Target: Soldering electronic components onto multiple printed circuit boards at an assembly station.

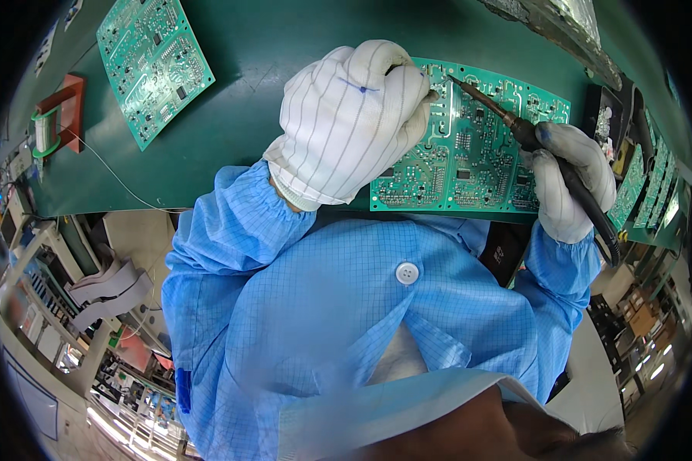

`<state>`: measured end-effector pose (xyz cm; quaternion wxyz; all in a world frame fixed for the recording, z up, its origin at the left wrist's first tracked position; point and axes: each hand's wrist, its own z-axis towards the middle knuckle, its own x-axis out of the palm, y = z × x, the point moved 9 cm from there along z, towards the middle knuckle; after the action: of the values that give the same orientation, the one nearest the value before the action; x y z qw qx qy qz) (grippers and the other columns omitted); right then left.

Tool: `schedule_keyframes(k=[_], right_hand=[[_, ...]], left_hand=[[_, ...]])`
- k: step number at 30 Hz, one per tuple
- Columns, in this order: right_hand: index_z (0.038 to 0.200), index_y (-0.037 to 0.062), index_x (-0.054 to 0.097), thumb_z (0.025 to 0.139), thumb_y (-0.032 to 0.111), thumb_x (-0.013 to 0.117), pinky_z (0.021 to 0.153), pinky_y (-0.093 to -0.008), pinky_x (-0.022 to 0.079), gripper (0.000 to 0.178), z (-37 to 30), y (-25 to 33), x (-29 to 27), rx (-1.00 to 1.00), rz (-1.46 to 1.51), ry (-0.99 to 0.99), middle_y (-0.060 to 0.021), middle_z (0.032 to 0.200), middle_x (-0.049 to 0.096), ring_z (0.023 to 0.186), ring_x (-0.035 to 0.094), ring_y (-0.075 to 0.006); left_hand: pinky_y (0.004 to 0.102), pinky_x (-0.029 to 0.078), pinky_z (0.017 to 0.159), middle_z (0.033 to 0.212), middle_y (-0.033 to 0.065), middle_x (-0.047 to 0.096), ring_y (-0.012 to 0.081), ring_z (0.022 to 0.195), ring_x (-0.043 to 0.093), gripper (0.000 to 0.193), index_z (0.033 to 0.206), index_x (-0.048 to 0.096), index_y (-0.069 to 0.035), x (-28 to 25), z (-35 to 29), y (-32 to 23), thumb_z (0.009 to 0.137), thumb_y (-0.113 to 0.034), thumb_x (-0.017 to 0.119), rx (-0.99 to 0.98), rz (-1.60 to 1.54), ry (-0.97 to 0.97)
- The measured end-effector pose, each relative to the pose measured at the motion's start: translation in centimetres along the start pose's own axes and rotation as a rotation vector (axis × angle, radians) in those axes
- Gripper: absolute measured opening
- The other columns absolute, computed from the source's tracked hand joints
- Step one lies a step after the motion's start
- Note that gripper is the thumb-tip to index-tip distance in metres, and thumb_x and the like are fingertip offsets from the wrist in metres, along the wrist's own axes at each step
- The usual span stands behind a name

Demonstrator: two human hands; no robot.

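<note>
A green circuit board (469, 173) lies in front of me at the table's near edge, dotted with small chips and solder points. My right hand (573, 177), in a white glove, grips a soldering iron (524, 132) with a dark handle. The iron's tip meets or hovers just above the board's upper part; I cannot tell which. My left hand (354, 115), in a striped white glove, is closed over the board's left side. Its thumb and forefinger are curled together, pointing toward the iron's tip, and anything between them is hidden.
Another green circuit board (158, 69) lies at the far left of the green table (242, 115). A red-brown holder (71, 111) carries a wire spool (44, 132), its thin wire trailing toward my left sleeve. More boards (653, 184) stand at the right, near a dark stand (603, 115).
</note>
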<state>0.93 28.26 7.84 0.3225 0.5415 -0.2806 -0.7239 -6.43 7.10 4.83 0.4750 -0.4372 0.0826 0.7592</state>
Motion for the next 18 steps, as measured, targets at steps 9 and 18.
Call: schedule_keyframes(k=[9,18], right_hand=[[0.099,0.0006,0.073,0.070,0.002,0.080,0.074,-0.0365,0.060,0.029,0.6,0.5,0.2,-0.037,0.000,0.028,-0.0149,0.095,0.077,0.080,0.075,-0.0280],[0.105,-0.0051,0.072,0.080,-0.006,0.072,0.081,-0.0330,0.059,0.024,-2.1,-1.6,-2.8,0.232,0.042,-0.230,-0.0185,0.102,0.076,0.085,0.074,-0.0219]], left_hand=[[0.0346,0.055,0.069,0.093,-0.0014,0.068,0.0206,0.081,0.067,0.019,0.086,0.069,-0.014,-0.5,0.5,-0.1,0.073,-0.013,0.083,-0.063,-0.035,0.045],[0.0329,0.058,0.066,0.092,0.0044,0.071,0.0214,0.074,0.070,0.017,0.089,0.069,-0.007,-2.2,0.8,1.2,0.077,-0.001,0.079,-0.165,-0.206,0.022]])
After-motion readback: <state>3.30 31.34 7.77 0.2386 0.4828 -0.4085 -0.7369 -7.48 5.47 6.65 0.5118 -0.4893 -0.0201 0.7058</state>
